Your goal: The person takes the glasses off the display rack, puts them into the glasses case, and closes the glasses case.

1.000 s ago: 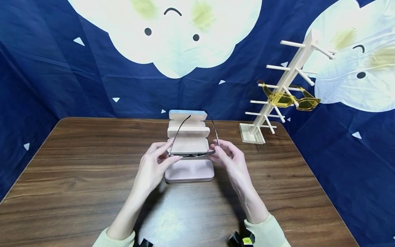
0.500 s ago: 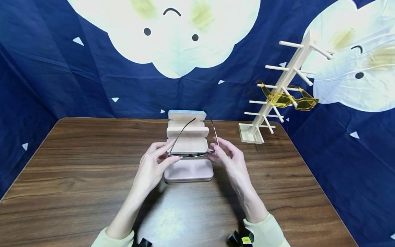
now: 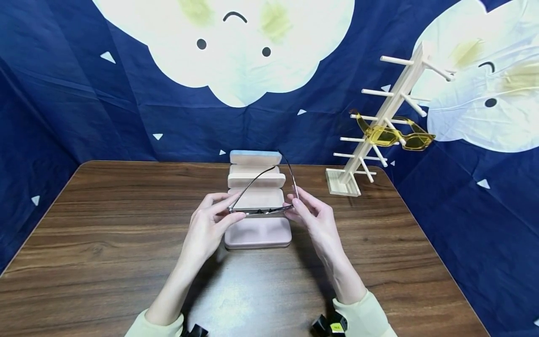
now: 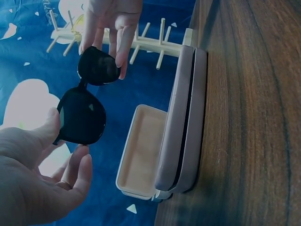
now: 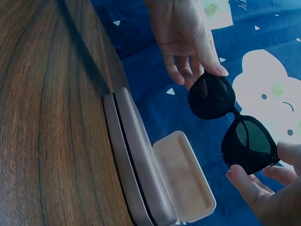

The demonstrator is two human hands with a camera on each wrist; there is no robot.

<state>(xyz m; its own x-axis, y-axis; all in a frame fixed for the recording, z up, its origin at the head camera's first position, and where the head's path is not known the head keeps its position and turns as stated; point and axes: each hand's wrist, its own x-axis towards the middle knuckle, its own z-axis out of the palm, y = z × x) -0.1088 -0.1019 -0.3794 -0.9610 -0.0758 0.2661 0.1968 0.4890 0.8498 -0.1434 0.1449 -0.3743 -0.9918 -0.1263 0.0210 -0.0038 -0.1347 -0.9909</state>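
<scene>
Head view: left hand (image 3: pixel 210 224) & right hand (image 3: pixel 313 217) each pinch an end of the black dark-lensed sunglasses (image 3: pixel 261 211) — fingers clamped on the frame. Glasses hover above the open pink hard-shell case (image 3: pixel 258 232) on the brown wooden table (image 3: pixel 105 243).

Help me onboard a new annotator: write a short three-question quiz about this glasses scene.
1. True or false: both hands hold the dark sunglasses above the table.
2. What hangs on the wooden rack?
A. yellow glasses
B. a red cap
C. nothing
3. Fill in: the pink case under the sunglasses is ____ (open or closed).

Key
1. True. The left hand pinches one end of the frame and the right hand the other; the wrist views show the lenses clear of the wood.
2. A, the yellow glasses.
3. Closed; the cases behind it stand open.
</scene>
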